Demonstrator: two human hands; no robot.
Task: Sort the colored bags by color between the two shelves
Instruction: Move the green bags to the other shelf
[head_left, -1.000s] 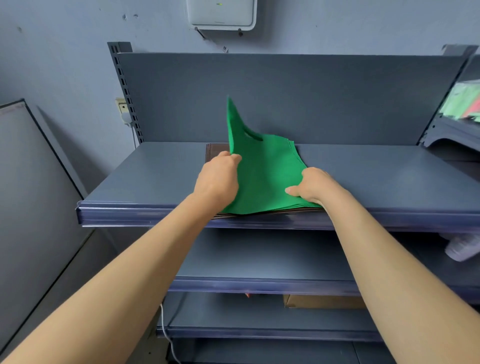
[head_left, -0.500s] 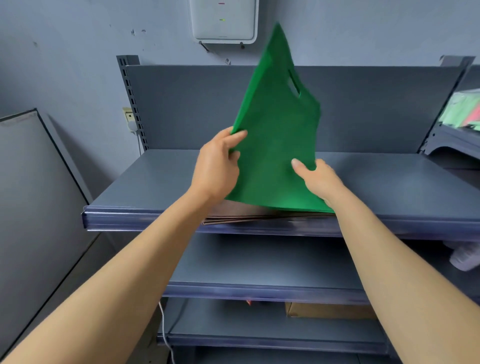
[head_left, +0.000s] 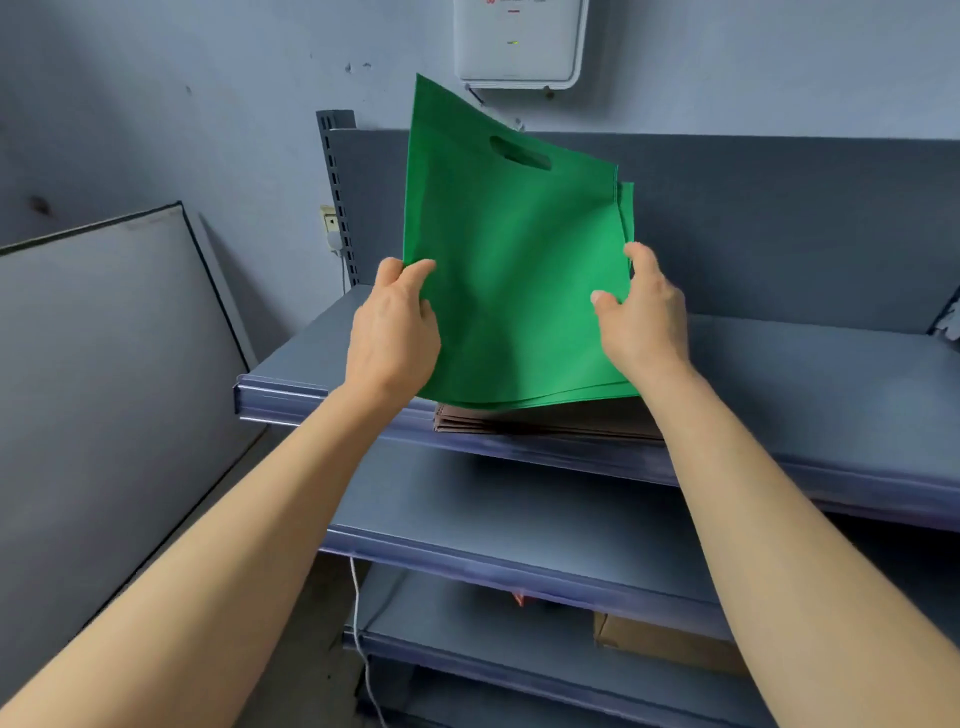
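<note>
The green bags (head_left: 519, 291) are standing nearly upright, handle hole at 12 o'clock, just above the brown bags (head_left: 545, 422) lying at their 6 o'clock on the shelf (head_left: 810, 374). The left hand (head_left: 395, 332) is pinching their 9 o'clock edge; the right hand (head_left: 647, 322) is gripping their 3 o'clock edge.

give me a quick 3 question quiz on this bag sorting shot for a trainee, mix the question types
1. True or false: the green bags lie flat on the top shelf.
2. What sits on that shelf below them? A) a brown stack B) a red stack C) a yellow box
3. Name each hand that grips the green bags.
Key: 1 false, they are held upright; 2 A; 3 the left hand and the right hand.
</note>
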